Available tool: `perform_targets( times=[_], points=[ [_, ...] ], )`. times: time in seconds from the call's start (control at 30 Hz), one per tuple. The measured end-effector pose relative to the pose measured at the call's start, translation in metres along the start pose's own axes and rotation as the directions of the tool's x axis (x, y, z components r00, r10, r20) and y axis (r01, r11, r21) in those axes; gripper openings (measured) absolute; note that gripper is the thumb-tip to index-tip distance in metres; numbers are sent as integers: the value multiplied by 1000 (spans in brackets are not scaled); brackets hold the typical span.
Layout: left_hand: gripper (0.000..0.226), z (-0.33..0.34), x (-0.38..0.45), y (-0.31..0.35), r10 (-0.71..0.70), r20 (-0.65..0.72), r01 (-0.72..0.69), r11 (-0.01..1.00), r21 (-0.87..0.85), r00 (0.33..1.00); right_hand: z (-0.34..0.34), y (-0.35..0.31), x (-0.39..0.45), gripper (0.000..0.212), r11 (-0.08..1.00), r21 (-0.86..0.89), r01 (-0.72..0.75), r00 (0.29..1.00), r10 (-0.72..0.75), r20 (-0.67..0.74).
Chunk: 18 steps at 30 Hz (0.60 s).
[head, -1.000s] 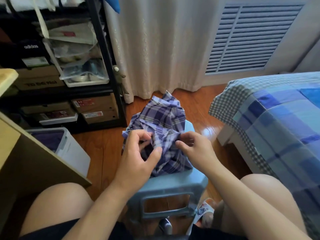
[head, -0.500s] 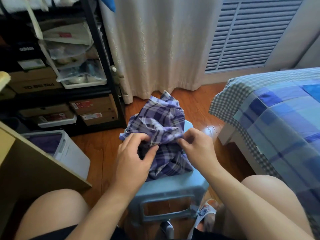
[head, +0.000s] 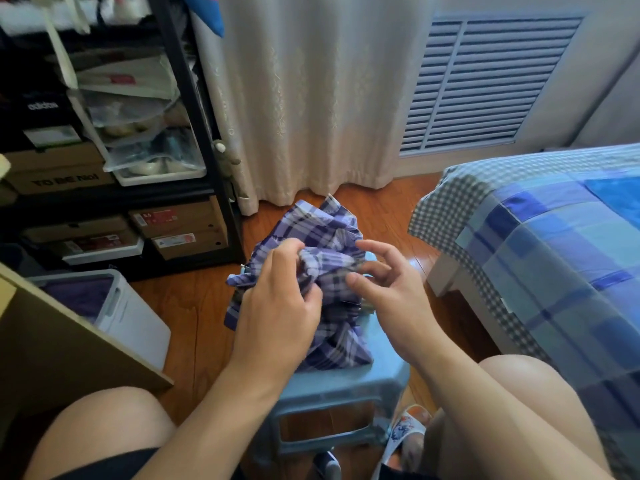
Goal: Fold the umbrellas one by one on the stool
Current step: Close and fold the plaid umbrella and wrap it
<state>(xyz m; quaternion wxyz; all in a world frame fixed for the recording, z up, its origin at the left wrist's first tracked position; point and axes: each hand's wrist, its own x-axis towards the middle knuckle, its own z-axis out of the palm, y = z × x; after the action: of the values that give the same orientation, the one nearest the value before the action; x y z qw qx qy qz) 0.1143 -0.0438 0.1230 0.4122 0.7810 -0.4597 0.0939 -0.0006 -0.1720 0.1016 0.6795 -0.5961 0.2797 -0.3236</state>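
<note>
1. Lying bunched on top of the pale blue plastic stool [head: 349, 386], the purple-and-white plaid fabric umbrella [head: 322, 237] spills over the stool's left edge, its canopy crumpled.
2. The left hand [head: 277, 303] has its fingers curled into the cloth — it grips a fold near the middle of the canopy.
3. The right hand [head: 391, 289] sits just right of that fold; thumb and forefinger pinch a ridge of the fabric, the other fingers spread loosely above it.
4. Both bare knees frame the stool at the near edge, over the reddish wooden floor [head: 194, 306].
5. Far left stands a black metal shelf rack [head: 207, 161] stacked with cardboard shoeboxes — a white plastic bin [head: 138, 313] sits near it.
6. On the right is a bed with a blue patchwork checked cover [head: 554, 244]; a cream curtain [head: 311, 98] hangs at the far side.
</note>
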Motion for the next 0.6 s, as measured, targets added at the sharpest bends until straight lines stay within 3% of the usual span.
perform_targets(
  times=[0.13, 0.2, 0.33, 0.4, 0.43, 0.47, 0.5, 0.53, 0.57, 0.6],
  points=[
    [26, -10, 5, -6, -169, -10, 169, 986, -3, 986, 4, 6, -2, 70, 996, -63, -59, 993, 65, 97],
    [16, -14, 7, -11, -176, 22, 176, 984, 8, 984, 3, 6, -2, 74, 996, -58, -72, 990, 78, 114],
    [36, -14, 8, -14, -99, 82, 88, 988, 130, 992, -1, 0, -2, 69, 991, -127, -43, 999, 46, 23],
    [43, -12, 12, -16, -272, 158, 279, 960, -28, 949, 0, 0, -6, 68, 981, -190, -46, 998, 54, 36],
    [42, -12, 19, -18, -436, 211, 479, 845, -240, 875, -1, 0, -8, 65, 978, -204, -43, 997, 54, 49],
    [39, -12, 27, -20, -572, 293, 637, 615, -465, 766, -2, 1, -9, 60, 978, -206, -36, 998, 47, 50],
    [34, -15, 32, -21, -646, 398, 715, 345, -609, 651, -5, 1, -10, 54, 983, -183, -31, 999, 38, 33],
    [31, -17, 34, -22, -666, 472, 729, 161, -666, 578, -8, 0, -11, 48, 988, -151, -24, 1000, 26, 10],
    [29, -18, 34, -24, -664, 498, 733, 112, -671, 558, -11, -1, -12, 42, 992, -124, -16, 1000, 14, -11],
    [26, -17, 31, -24, -656, 493, 739, 149, -658, 571, -12, -3, -13, 36, 993, -114, -12, 1000, 10, -24]
  ],
)
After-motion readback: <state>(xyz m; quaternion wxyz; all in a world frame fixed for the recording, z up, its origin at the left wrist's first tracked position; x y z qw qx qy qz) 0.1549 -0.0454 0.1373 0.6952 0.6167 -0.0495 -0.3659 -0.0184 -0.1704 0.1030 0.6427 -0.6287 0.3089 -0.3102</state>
